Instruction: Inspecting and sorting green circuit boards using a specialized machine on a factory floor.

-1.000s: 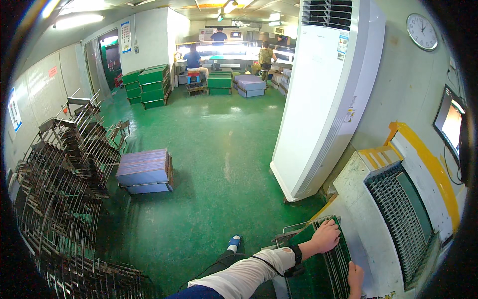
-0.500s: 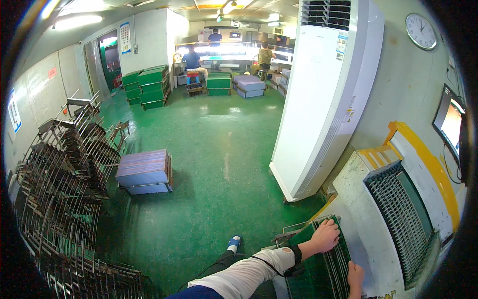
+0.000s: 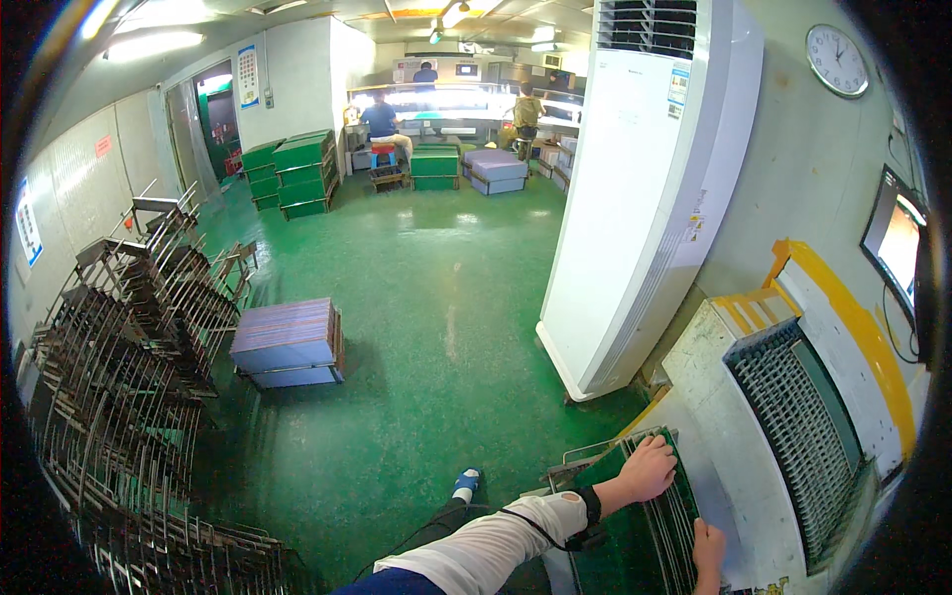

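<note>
A wire rack [image 3: 567, 458] stands at the lower right against the machine, with thin green boards [image 3: 607, 567] in it. My left hand [image 3: 650, 469] reaches across to the rack's far end, its fingers closed over the edge of a green board. The left arm wears a white sleeve and a dark wrist strap with a cable. My right hand [image 3: 708, 547] is nearer to me, at the rack's right side by the machine. Its fingers are curled in, and what they hold, if anything, is hidden.
The machine [image 3: 684, 397] has a roller bed [image 3: 798, 436] at right. Beyond it stands a tall white air conditioner [image 3: 635, 218]. Metal racks [image 3: 129, 377] crowd the left, beside a stack of lilac-grey boards [image 3: 288, 342]. Other people [image 3: 382, 119] sit at a lit bench at the back.
Both hands stay in place at the rack, with hardly any visible movement. At the far bench, the seated people have shifted slightly.
</note>
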{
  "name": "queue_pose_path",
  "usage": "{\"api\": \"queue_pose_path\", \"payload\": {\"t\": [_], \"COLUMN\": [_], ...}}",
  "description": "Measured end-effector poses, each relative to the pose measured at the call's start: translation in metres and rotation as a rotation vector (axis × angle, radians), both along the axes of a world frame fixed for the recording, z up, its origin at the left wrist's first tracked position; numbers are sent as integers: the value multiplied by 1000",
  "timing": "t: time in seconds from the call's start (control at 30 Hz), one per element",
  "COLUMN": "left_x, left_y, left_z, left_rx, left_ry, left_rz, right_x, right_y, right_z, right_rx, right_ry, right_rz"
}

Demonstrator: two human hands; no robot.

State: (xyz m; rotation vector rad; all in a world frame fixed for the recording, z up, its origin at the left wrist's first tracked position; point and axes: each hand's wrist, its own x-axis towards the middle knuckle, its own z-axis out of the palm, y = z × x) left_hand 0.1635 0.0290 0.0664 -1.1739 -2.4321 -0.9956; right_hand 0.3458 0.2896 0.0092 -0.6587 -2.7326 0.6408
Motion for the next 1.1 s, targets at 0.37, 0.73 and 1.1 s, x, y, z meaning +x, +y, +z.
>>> {"api": "queue_pose_path", "payload": {"t": [0.37,0.73,1.1], "left_x": [0,-1,3], "left_y": [4,-2,-19], "left_z": [-4,-4,-2], "left_rx": [50,31,-2], "left_ry": [25,37,27], "left_rz": [0,1,10], "right_x": [2,0,-20], "right_y": [-2,-10,-4], "right_z": [5,18,44], "right_rx": [41,7,28], "right_ry": [-40,-119,-166], "right_rz": [-29,24,15]}}
